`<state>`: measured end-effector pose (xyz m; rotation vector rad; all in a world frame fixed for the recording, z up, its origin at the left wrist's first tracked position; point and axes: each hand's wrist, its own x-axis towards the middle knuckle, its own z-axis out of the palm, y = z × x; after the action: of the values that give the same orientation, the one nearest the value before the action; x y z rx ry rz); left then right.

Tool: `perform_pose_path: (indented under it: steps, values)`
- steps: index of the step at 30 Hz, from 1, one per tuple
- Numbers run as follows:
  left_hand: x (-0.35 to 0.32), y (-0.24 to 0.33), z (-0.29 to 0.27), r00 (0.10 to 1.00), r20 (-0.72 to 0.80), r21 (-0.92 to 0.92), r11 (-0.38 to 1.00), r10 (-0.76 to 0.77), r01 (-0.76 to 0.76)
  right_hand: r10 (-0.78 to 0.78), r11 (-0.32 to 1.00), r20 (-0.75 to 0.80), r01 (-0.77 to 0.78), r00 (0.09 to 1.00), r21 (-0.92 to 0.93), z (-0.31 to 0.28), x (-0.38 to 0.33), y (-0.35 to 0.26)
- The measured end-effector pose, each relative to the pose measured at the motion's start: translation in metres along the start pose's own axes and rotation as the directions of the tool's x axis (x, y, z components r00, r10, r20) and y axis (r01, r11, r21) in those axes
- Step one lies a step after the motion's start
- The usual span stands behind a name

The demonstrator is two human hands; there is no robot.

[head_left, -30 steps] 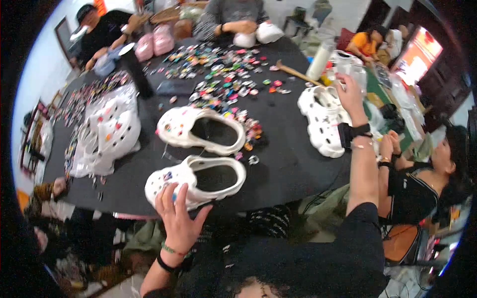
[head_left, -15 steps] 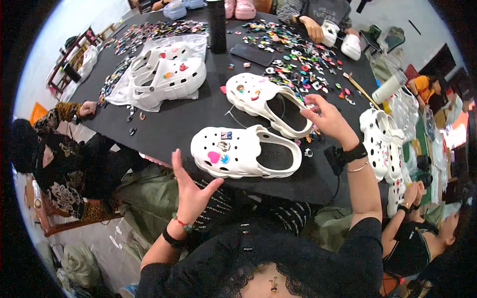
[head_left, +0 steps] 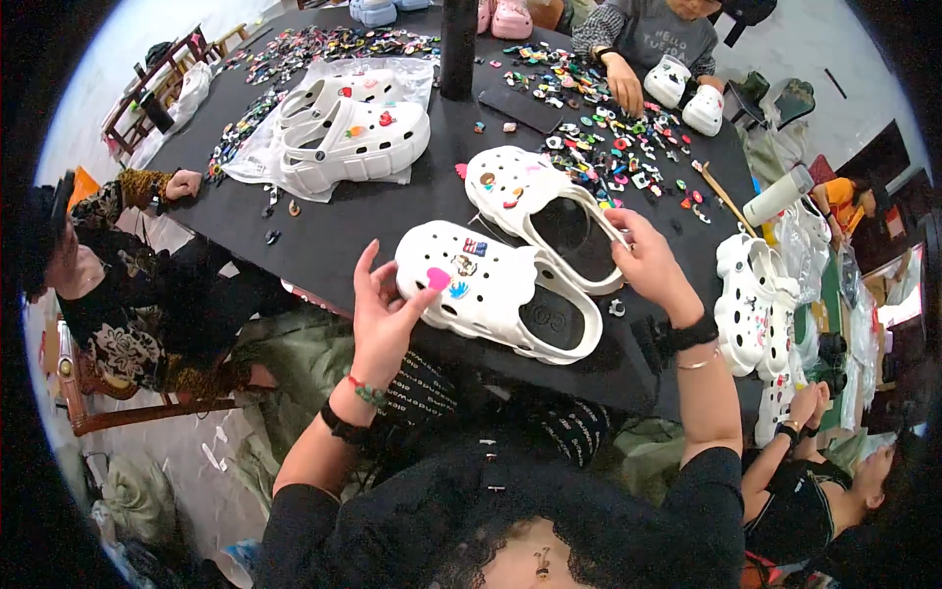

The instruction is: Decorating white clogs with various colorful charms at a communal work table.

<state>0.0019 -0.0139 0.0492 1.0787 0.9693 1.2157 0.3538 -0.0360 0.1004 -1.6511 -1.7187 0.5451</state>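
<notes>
Two white clogs with charms in their vents lie in front of me on the black table. My left hand grips the toe of the nearer clog, thumb on top next to a pink heart charm. That clog also bears a small flag charm, a blue one and one that I cannot make out. My right hand pinches the heel strap of the farther clog, fingertips over its edge. Toes point left on both, and their sides lie close together.
Loose colourful charms spread over the table's far side. Another white pair sits on clear plastic at the left, and more decorated clogs stand at the right. A black post rises at the back. People sit around the table.
My left hand has closed in on the nearer clog's toe, and that clog has turned, its toe swinging away from me. The fingers of my right hand have closed on the farther clog's strap.
</notes>
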Motion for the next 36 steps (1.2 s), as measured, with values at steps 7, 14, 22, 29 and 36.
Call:
perform_pose_path:
  steps: [7,14,22,29,36]
  values:
    - [0.025,-0.001,0.007,0.993,-0.001,-0.041,0.992,0.118,-0.118,0.07,0.985,0.07,-0.08,0.995,0.153,0.01,-0.047,-0.041]
    - [0.036,-0.011,0.002,0.999,0.021,0.032,0.999,-0.041,0.041,0.186,0.971,0.082,-0.195,0.979,0.135,0.031,-0.062,-0.014]
    - [0.049,0.0,0.012,0.997,0.069,-0.266,0.964,0.024,-0.005,0.177,0.924,0.124,-0.208,0.977,0.321,0.045,-0.07,-0.026]
    - [0.097,0.059,0.003,0.902,0.398,-0.19,0.977,0.166,-0.096,0.144,0.866,0.095,-0.172,0.985,0.47,0.072,-0.099,-0.071]
    - [0.155,0.062,-0.01,0.759,0.65,0.283,0.935,-0.022,-0.215,-0.05,0.821,0.544,-0.275,0.838,0.499,0.096,-0.115,-0.092]
